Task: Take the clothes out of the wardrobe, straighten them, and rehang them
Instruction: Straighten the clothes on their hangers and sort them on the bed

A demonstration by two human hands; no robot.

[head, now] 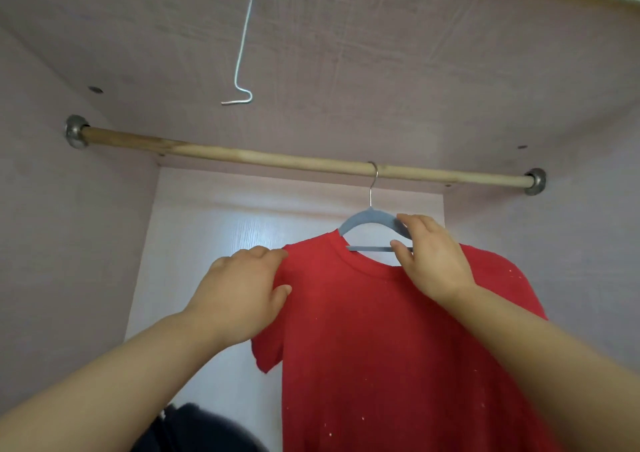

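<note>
toward the right end of the rod (242, 154), a grey hanger (367, 217) hung by its metal hook, with a red shirt (381, 330) on it, inside the wardrobe (69, 243). the rod ran across the wardrobe from side wall to side wall, and a round metal socket (76, 136) held it at each end.

the left hand (242, 292) grasped the shirt at the shoulder seam nearer the rod's left end. its fingers curled over the top of the cloth and the thumb pressed on the front, so the fabric bunched a little under the hand. the short sleeve hung loose below that hand.

the right hand (433, 257) gripped the hanger beside the collar. its fingers lay over the hanger's sloping arm, and the thumb sat at the crossbar below. the bare part of the hanger showed above the neckline. the shirt's other shoulder spread out past the right wrist toward the rod's right end.

small white flecks dotted the shirt's front. its hem was cut off by the frame's lower edge.

a bent wire hook (242, 36) dangled from a ring in the wardrobe's top panel, above the rod's middle and well apart from the hanger. something dark (194, 427) lay low in the wardrobe under the left forearm; what it was could not be told.
</note>
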